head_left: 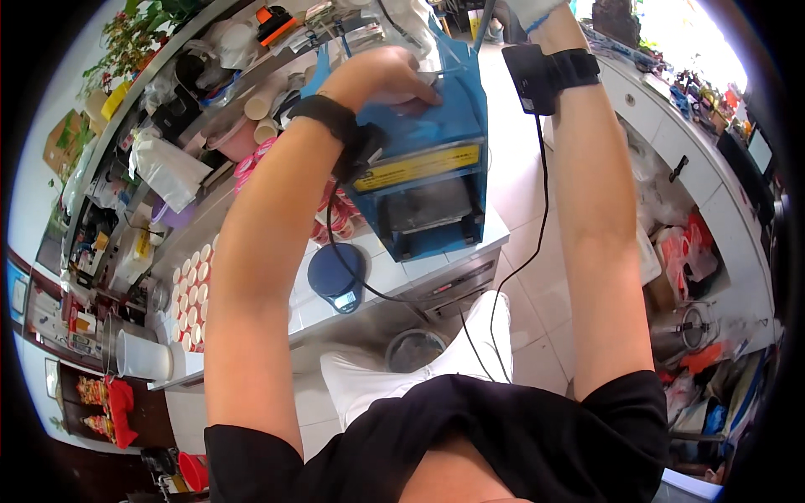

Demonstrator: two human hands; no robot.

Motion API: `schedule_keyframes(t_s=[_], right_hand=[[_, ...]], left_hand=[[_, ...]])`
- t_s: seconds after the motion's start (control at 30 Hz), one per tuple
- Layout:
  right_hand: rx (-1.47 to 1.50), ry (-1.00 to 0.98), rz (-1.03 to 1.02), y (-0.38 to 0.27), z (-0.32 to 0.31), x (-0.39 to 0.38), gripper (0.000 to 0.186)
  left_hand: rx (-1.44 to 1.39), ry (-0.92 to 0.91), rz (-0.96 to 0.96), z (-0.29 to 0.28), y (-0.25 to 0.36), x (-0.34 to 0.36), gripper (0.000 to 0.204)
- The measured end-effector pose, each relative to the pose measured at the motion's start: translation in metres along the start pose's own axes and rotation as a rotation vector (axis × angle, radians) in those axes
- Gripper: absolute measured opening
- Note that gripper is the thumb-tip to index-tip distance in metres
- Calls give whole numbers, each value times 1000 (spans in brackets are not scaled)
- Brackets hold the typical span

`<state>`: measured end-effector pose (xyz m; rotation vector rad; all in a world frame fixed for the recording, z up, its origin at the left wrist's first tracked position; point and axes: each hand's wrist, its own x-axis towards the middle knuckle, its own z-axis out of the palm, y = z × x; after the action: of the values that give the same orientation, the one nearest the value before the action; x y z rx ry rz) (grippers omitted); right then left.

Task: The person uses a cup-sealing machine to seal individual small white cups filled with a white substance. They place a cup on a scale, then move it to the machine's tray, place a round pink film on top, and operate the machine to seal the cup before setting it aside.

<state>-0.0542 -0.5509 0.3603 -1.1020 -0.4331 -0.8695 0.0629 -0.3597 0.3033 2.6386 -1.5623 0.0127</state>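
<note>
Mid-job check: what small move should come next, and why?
Probably lift the left hand clear of the blue machine before the blue bar moves: its fingers are over the machine's top, while the right hand is near that bar. The picture's top edge cuts off part of the right hand, so its grip can't be told.

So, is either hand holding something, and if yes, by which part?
It cannot be told: the left hand is over the blue machine, with no grip clearly visible, and the right hand is mostly cut off above.
</note>
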Motion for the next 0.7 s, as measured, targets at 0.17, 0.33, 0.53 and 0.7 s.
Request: schedule_keyframes(t_s=[0.17, 0.33, 0.53, 0.7], right_hand=[[6, -1, 8, 2, 1, -1, 38], [6, 3, 17, 4, 4, -1, 39], [11, 0, 21, 5, 6, -3, 41], [14, -3, 19, 5, 6, -1, 43]], left_hand=[[30, 43, -113, -6, -3, -2, 73], [53, 48, -164, -10, -4, -2, 87], [-4, 0, -229, -2, 11, -3, 94], [126, -57, -241, -5, 24, -4, 90]])
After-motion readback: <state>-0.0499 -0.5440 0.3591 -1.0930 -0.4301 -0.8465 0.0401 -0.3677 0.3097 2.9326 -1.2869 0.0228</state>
